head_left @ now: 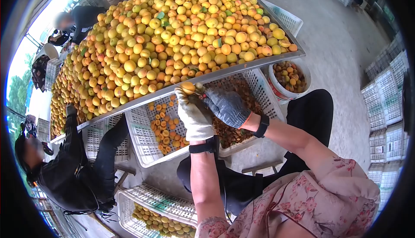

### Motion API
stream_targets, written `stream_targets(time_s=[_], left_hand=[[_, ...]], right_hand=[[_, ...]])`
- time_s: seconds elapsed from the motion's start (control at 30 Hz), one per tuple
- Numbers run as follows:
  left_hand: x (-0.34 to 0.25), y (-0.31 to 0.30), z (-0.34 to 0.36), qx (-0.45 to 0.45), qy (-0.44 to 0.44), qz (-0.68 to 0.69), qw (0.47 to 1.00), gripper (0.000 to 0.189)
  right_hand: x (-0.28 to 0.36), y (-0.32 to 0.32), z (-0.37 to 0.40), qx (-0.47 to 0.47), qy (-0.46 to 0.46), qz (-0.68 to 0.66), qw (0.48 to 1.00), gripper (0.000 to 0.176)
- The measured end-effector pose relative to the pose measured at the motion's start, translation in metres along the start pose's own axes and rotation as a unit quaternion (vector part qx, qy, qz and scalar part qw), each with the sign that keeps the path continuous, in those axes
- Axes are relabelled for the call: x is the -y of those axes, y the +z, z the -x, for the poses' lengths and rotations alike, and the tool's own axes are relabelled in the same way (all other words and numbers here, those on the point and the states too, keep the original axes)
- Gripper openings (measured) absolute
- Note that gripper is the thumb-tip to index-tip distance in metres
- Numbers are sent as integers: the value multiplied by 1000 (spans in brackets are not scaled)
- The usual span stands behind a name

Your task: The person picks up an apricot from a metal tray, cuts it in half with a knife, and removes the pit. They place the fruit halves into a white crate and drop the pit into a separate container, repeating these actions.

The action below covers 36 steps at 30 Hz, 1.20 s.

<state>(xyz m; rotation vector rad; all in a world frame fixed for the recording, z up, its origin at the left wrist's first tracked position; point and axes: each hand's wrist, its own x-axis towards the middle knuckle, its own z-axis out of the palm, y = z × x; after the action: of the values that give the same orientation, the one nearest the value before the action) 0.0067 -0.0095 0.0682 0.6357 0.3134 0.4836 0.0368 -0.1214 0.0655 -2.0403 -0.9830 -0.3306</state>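
Observation:
In the head view my left hand (193, 116), in a white glove, pinches a yellow-orange apricot (187, 87) just off the table's metal edge. My right hand (228, 106), in a grey knit glove, is closed right beside the fruit. A small bit of red shows at its fingers, but what it grips is mostly hidden. Below the left hand, a white plastic crate (140, 145) contains halved apricots (164, 128). Under the right hand, another white crate (259, 84) contains a brownish mass (235, 141), perhaps pits.
A large heap of apricots (173, 35) covers the metal-edged table (259, 65). A bucket (276, 82) of fruit stands at right. Crates are stacked (387, 104) farther right; another crate (160, 199) sits below. A person in black (65, 182) works at left, another person (84, 20) behind.

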Motion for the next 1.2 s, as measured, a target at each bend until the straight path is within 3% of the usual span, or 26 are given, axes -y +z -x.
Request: stream_targets(time_s=[0.03,0.07,0.1,0.13,0.17,0.23,0.27,0.33,0.37,0.4,0.47,0.6,0.67,0.7,0.73,0.8,0.83,0.87,0.9,0.93,0.97,1.0,1.07,1.1,1.13,1.2], left_hand=[[4,-3,-6,-57,62,-79,993,44],[0,-7,-9,-66,44,13,997,48],[-3,-8,-11,-40,79,1,996,49],[-6,-9,-12,-15,115,-11,993,50],[-8,-11,-9,-15,118,-12,993,50],[-12,-2,5,-63,171,-280,943,47],[-4,3,9,-63,187,-311,930,42],[10,6,13,-27,261,-505,822,36],[10,7,15,24,284,-595,752,31],[16,13,18,20,467,-650,599,27],[17,16,24,17,317,-574,755,26],[17,26,32,-6,257,-535,805,26],[19,27,30,-27,203,-386,900,27],[19,27,27,-57,187,-359,913,26],[22,18,22,-63,185,-358,913,26],[33,-13,4,-27,288,-476,830,27],[39,-12,-3,-53,235,-296,924,31],[35,-20,-4,-57,237,-297,923,31],[22,-24,-2,63,91,-89,990,34],[8,-16,2,180,-62,127,973,38],[0,-4,6,137,-60,65,987,42],[-9,8,12,106,-82,91,987,44],[-18,8,14,96,-52,64,992,48],[-20,3,15,111,-49,70,990,52],[-22,-7,10,152,-60,55,985,52],[-19,-19,10,158,-73,33,984,49]], right_hand=[[1,-5,5,-2,-1,0,1000,16],[2,-12,10,32,15,9,999,17],[2,-18,14,66,33,16,997,20],[-1,-20,18,65,29,15,997,20],[-4,-21,22,-3,45,-78,996,18],[-14,-17,19,-92,128,-230,960,21],[-20,-16,17,-99,133,-227,960,21],[-2,-27,-16,-82,307,-419,851,23],[-18,-3,-19,-110,230,-432,865,28],[-19,2,-24,-101,241,-386,885,36],[-20,13,-23,-100,268,-333,898,40],[-4,5,-30,-76,289,-258,919,38],[1,5,-30,-109,232,-203,945,37],[-1,7,-31,-90,183,-124,971,25],[-3,8,-33,-84,183,-125,971,25],[-7,10,-38,-110,-31,-13,993,24],[-2,6,-41,-60,-44,63,995,23],[-2,4,-42,-58,-46,60,995,23],[-3,1,-45,-38,2,-99,994,21],[-4,1,-50,-17,50,-253,966,20],[-7,5,-56,-63,159,-457,873,21],[-6,7,-62,-105,261,-631,723,22],[-13,-3,-63,-143,320,-700,623,19],[-8,-11,-63,-113,345,-721,590,22],[-4,-16,-64,-65,283,-735,613,26],[9,-23,-70,-59,277,-740,610,28]])
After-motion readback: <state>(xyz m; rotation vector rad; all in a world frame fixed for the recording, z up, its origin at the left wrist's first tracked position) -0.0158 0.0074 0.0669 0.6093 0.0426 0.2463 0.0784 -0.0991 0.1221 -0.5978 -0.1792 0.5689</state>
